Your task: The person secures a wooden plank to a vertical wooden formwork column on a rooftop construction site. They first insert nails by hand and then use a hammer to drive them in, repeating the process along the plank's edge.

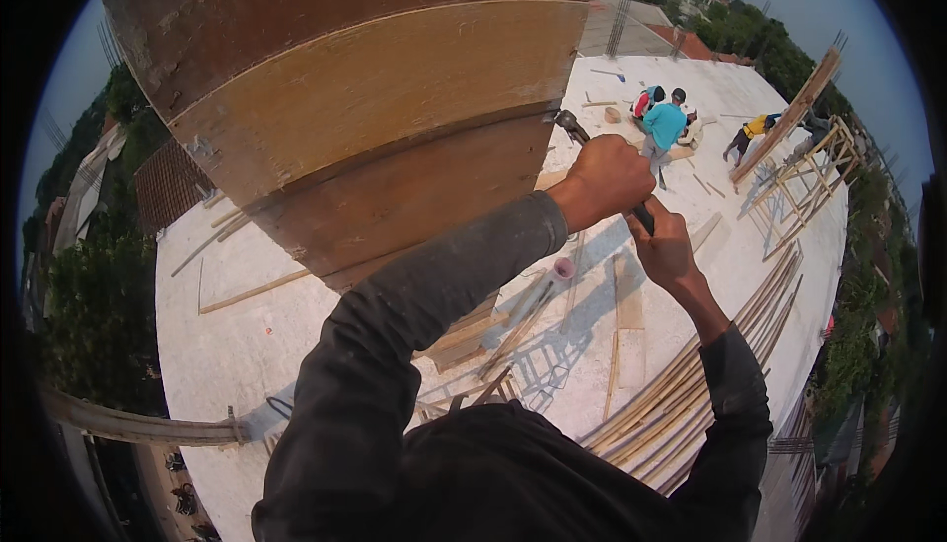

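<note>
Both fists are wrapped round the dark handle of a hammer point(570, 126), one behind the other. My left hand point(606, 182) is closed on it nearer the metal head, and my right hand point(667, 250) closes round the handle's black end. The hammer head meets the right edge of a tall wooden panel point(395, 98) made of brown and yellowish boards. A dark seam between two boards runs out to that edge, close to the head. What lies right under the head is too small to make out.
Far below spreads a pale concrete deck point(256, 345). Long bamboo poles point(700, 384) lie at right, beside a timber frame point(814, 177) and a leaning post point(789, 118). Several people work there, one in a turquoise shirt point(665, 124). Loose boards point(628, 295) lie beneath my arms.
</note>
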A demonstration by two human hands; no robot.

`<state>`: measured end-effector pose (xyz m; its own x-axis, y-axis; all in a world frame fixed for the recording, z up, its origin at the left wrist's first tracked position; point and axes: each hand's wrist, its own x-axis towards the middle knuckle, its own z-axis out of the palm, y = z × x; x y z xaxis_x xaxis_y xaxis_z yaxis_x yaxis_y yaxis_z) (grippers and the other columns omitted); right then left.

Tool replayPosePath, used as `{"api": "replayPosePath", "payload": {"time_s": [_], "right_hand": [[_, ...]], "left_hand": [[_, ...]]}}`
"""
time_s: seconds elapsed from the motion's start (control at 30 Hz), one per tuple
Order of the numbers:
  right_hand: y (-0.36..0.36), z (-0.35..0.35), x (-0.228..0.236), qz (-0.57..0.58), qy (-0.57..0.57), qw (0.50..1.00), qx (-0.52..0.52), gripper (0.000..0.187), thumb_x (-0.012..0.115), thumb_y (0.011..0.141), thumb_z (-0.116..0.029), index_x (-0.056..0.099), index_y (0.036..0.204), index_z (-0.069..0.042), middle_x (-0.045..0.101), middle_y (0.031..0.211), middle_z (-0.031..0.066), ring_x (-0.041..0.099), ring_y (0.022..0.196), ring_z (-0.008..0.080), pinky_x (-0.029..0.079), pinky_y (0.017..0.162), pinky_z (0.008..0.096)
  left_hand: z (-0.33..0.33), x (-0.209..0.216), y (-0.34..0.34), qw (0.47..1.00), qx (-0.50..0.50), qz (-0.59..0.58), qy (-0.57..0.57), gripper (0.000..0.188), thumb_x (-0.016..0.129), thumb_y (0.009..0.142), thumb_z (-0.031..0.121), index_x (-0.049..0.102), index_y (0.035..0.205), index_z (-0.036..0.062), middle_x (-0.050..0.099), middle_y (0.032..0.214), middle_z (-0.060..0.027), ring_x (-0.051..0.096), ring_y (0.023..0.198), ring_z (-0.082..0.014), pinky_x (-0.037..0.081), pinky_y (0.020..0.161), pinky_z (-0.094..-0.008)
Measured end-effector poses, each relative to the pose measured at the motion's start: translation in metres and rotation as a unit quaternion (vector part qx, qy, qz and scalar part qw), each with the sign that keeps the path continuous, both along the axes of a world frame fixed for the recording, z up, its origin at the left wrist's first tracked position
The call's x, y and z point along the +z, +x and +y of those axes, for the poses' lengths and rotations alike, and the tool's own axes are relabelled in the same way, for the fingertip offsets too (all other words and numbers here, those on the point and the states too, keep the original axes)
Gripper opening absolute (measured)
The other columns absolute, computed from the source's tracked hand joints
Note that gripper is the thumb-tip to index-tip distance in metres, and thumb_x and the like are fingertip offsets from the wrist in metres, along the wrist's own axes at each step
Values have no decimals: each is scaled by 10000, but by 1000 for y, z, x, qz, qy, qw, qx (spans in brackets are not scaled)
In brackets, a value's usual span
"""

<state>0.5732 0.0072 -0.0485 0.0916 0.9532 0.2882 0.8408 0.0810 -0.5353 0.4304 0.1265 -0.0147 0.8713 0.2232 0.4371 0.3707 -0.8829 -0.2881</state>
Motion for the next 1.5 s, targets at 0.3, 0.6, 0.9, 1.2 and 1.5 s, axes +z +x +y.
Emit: {"api": "replayPosePath", "payload": {"time_s": [0.3, 0.6, 0.9, 1.2, 1.5], "right_hand": [[-1, 17, -18, 69, 58, 995, 47, 223, 698, 988, -108, 625, 1171, -4, 697, 786, 221, 689, 753, 462, 518, 661, 500], [11, 32, -2, 28, 41, 998, 29, 249, 687, 1006, -212, 623, 1096, 12, 718, 812, 247, 710, 779, 462, 544, 701, 531], [11, 33, -8, 7, 56, 998, 31, 309, 668, 1016, -279, 641, 1051, 26, 709, 768, 260, 716, 767, 473, 561, 705, 543], [6, 25, -8, 13, 52, 998, 35, 296, 676, 1000, -240, 601, 1081, 35, 712, 785, 255, 721, 807, 470, 561, 728, 553], [4, 27, -9, 28, 46, 998, 31, 282, 682, 980, -205, 603, 1094, 41, 710, 798, 267, 711, 799, 481, 554, 721, 545]], "left_hand": [[8, 5, -8, 999, 11, 23, 48, 80, 777, 786, 210, 788, 715, 173, 749, 713, -15, 761, 709, -208, 552, 596, -351], [27, 37, -2, 991, -1, 96, 91, 128, 734, 838, 193, 763, 740, 116, 733, 747, -86, 763, 733, -268, 591, 635, -391], [24, 36, -3, 983, 26, 130, 129, 127, 705, 857, 161, 786, 781, 102, 754, 763, -101, 765, 711, -272, 585, 607, -387], [8, 17, -16, 987, -44, -22, 150, 116, 692, 831, 124, 580, 811, 101, 605, 736, -47, 666, 721, -222, 472, 692, -382], [14, 6, -10, 990, -10, -40, 137, 115, 727, 772, 129, 619, 742, 105, 633, 683, -41, 690, 712, -212, 476, 646, -374]]}}
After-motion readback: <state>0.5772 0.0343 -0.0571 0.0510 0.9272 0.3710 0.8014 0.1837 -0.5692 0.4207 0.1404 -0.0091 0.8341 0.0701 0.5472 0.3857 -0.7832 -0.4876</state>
